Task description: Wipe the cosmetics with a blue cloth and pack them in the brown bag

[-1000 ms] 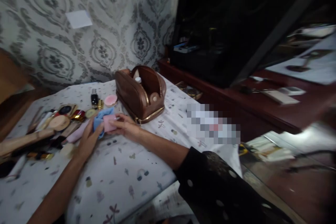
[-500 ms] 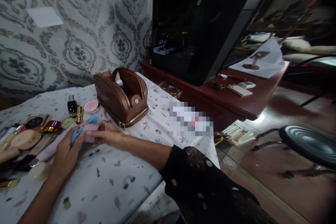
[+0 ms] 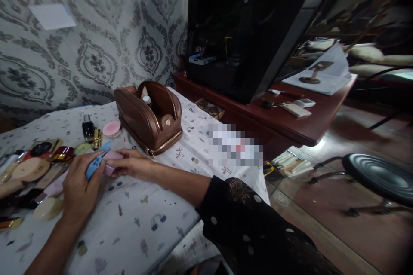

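My left hand (image 3: 80,182) is closed on a crumpled light blue cloth (image 3: 94,166) and presses it against a small lilac-pink object (image 3: 112,157). My right hand (image 3: 137,166) grips that object from the other side; its kind cannot be made out, as fingers and cloth cover much of it. Just beyond my hands stands an unzipped brown cosmetic bag (image 3: 138,122), with a white-capped bottle (image 3: 146,100) inside. Beside my left hand lie a lilac tube (image 3: 55,185), a round cream-coloured container (image 3: 47,209) and a beige compact (image 3: 30,169).
Nail polish (image 3: 87,127), a gold lipstick (image 3: 97,137) and a pink compact (image 3: 111,129) stand behind my hands on the patterned cloth (image 3: 145,223). To the right are a red-brown cabinet (image 3: 290,131) with a television (image 3: 238,30), and a black stool (image 3: 380,178).
The blue cloth has shifted and looks more bunched at the edge of the lilac-pink object. My left hand has moved slightly and turned over the cloth; the right hand keeps its hold.
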### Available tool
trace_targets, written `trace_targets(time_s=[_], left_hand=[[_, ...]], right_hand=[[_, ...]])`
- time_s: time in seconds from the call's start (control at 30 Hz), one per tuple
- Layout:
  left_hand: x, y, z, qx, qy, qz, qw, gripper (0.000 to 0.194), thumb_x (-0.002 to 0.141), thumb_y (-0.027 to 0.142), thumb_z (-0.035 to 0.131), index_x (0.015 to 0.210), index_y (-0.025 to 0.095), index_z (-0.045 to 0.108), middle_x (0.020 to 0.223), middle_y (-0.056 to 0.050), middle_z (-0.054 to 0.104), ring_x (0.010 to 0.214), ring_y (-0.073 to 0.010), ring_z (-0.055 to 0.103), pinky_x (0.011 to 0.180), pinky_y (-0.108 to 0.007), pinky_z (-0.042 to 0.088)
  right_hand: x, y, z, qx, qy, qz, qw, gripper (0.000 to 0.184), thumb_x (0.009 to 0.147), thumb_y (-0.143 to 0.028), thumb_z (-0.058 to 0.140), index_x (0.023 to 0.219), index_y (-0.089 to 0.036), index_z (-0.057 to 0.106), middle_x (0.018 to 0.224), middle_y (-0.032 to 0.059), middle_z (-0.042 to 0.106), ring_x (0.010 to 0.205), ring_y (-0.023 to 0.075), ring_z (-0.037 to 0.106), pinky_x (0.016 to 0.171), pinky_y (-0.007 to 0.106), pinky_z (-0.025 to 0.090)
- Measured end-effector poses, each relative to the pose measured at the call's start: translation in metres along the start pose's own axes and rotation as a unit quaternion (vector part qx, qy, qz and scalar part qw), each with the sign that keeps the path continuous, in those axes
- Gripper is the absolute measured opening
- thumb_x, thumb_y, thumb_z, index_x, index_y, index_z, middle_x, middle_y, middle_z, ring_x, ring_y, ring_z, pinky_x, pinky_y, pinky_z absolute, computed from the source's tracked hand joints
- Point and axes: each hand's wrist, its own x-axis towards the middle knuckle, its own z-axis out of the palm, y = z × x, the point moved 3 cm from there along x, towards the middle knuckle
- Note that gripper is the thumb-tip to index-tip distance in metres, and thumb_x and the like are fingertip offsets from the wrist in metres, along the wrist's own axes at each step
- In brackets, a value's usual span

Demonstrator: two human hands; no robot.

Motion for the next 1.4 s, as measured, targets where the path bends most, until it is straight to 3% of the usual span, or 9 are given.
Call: trace_targets(time_s=[0.13,0.27,0.37,0.53,0.8,1.0,1.13,1.27,1.4], left_hand=[[0.000,-0.009,0.004,-0.026,-0.036,-0.099,0.994,0.044,0.088,0.051,0.047,0.114,0.018,0.061,0.114,-0.011,0.063,0.113,-0.0301,0.058,0.103,-0.044,0.044],[-0.001,-0.018,0.010,-0.112,-0.118,-0.211,0.964,0.054,0.084,0.062,0.048,0.115,0.019,0.061,0.115,-0.009,0.066,0.120,-0.0309,0.056,0.110,-0.046,0.040],[-0.001,-0.020,0.013,-0.132,-0.149,-0.233,0.952,0.064,0.076,0.067,0.056,0.118,0.018,0.062,0.118,-0.009,0.067,0.121,-0.0317,0.056,0.112,-0.047,0.038],[-0.002,-0.020,0.016,-0.126,-0.155,-0.193,0.961,0.069,0.074,0.063,0.062,0.127,0.019,0.059,0.125,-0.010,0.065,0.123,-0.0308,0.056,0.110,-0.046,0.041],[-0.006,-0.022,0.013,-0.081,-0.122,-0.145,0.979,0.056,0.085,0.052,0.052,0.131,0.019,0.055,0.131,-0.009,0.063,0.125,-0.0285,0.056,0.112,-0.045,0.038],[-0.003,-0.023,0.005,-0.055,-0.066,-0.147,0.985,0.051,0.085,0.053,0.052,0.117,0.016,0.063,0.118,-0.009,0.069,0.112,-0.0284,0.063,0.103,-0.041,0.046],[-0.001,-0.015,-0.002,-0.045,-0.029,-0.127,0.990,0.042,0.085,0.050,0.055,0.106,0.015,0.067,0.104,-0.007,0.072,0.097,-0.0252,0.066,0.092,-0.036,0.051],[0.001,-0.005,-0.008,-0.030,0.010,-0.062,0.998,0.032,0.089,0.042,0.056,0.099,0.014,0.068,0.097,-0.007,0.071,0.091,-0.0217,0.066,0.086,-0.032,0.051],[-0.001,-0.002,-0.001,-0.025,-0.022,0.008,0.999,0.040,0.091,0.046,0.056,0.116,0.015,0.063,0.109,-0.011,0.066,0.103,-0.0249,0.063,0.094,-0.038,0.049]], right_hand=[[-0.001,-0.003,0.001,0.046,0.046,-0.029,0.997,0.064,0.040,-0.024,0.095,0.091,-0.018,0.057,0.087,-0.0027,0.063,0.073,0.0103,0.064,0.068,0.021,0.057],[0.001,-0.002,0.000,0.079,0.058,-0.054,0.994,0.070,0.034,-0.017,0.095,0.091,-0.019,0.055,0.090,-0.0038,0.062,0.078,0.0114,0.065,0.071,0.023,0.058],[0.006,0.002,-0.001,0.090,0.058,-0.046,0.993,0.056,0.045,-0.016,0.092,0.091,-0.020,0.059,0.087,-0.0035,0.064,0.080,0.0120,0.064,0.070,0.022,0.056],[0.011,0.006,-0.003,0.112,0.081,-0.025,0.990,0.025,0.068,-0.017,0.081,0.089,-0.018,0.067,0.089,-0.0009,0.067,0.085,0.0123,0.064,0.083,0.023,0.052],[0.013,0.005,-0.007,0.100,0.073,-0.020,0.992,0.029,0.074,-0.016,0.075,0.101,-0.022,0.066,0.098,-0.0024,0.068,0.088,0.0127,0.064,0.077,0.023,0.053],[0.007,0.001,-0.007,0.036,0.029,-0.031,0.998,0.045,0.064,-0.032,0.086,0.100,-0.021,0.060,0.097,-0.0008,0.065,0.079,0.0128,0.064,0.067,0.025,0.057],[0.005,0.001,-0.007,0.008,0.041,-0.016,0.999,0.057,0.057,-0.040,0.091,0.094,-0.020,0.052,0.089,-0.0011,0.063,0.074,0.0131,0.065,0.063,0.026,0.058],[0.001,0.000,-0.002,0.012,0.002,-0.007,1.000,0.066,0.052,-0.044,0.092,0.102,-0.019,0.056,0.094,0.0005,0.064,0.077,0.0138,0.066,0.064,0.025,0.058],[0.001,0.000,-0.001,0.033,0.004,-0.022,0.999,0.063,0.052,-0.043,0.092,0.100,-0.020,0.059,0.089,-0.0022,0.065,0.077,0.0115,0.065,0.069,0.023,0.057]])
